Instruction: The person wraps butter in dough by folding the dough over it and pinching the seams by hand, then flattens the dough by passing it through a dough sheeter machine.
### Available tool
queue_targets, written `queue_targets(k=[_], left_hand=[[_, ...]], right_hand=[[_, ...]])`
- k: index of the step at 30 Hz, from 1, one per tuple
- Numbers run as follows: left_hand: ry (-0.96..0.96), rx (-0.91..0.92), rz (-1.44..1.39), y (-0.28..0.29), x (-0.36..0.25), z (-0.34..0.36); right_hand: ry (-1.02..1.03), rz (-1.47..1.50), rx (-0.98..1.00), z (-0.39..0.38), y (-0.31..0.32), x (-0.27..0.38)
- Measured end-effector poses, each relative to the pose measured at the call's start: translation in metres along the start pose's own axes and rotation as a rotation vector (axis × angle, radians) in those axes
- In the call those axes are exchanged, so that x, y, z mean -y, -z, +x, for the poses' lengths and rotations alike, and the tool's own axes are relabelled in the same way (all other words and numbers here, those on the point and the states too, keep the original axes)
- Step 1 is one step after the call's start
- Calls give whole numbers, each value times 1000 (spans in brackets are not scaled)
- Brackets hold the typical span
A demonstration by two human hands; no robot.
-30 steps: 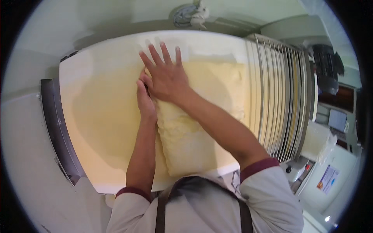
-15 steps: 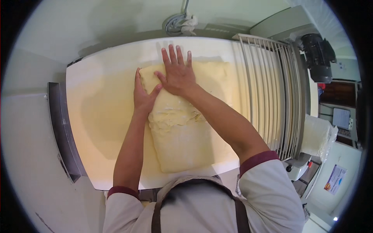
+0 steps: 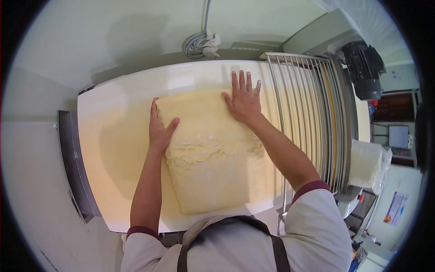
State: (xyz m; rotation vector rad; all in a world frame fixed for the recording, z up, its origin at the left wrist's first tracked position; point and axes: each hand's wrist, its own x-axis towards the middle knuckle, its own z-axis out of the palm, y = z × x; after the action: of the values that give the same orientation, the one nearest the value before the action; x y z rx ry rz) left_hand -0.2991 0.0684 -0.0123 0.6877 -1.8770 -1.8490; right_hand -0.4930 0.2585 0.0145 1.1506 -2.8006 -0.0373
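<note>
On the far half of the pale yellow folded dough slab, right hand lies flat, fingers spread, gripping nothing — left hand cups the slab's left edge. Hands sit wider apart than before. One slab, on white conveyor belt; steel bar guard at right.
</note>
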Motion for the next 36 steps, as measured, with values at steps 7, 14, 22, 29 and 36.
queue_targets(k=[7,14,22,29,36], left_hand=[[-62,-53,225,4,37,-6],[380,-23,275,67,26,-197],[759,160,-110,12,-26,-235],[460,54,-139,-5,-12,-264],[546,17,-285,-5,-7,-267]], right_hand=[[-81,198,-20,-7,-7,-15],[-435,801,26,-226,25,-43],[-736,864,508,-290,56,-10],[32,244,52,-262,43,31],[31,165,56,-262,36,46]])
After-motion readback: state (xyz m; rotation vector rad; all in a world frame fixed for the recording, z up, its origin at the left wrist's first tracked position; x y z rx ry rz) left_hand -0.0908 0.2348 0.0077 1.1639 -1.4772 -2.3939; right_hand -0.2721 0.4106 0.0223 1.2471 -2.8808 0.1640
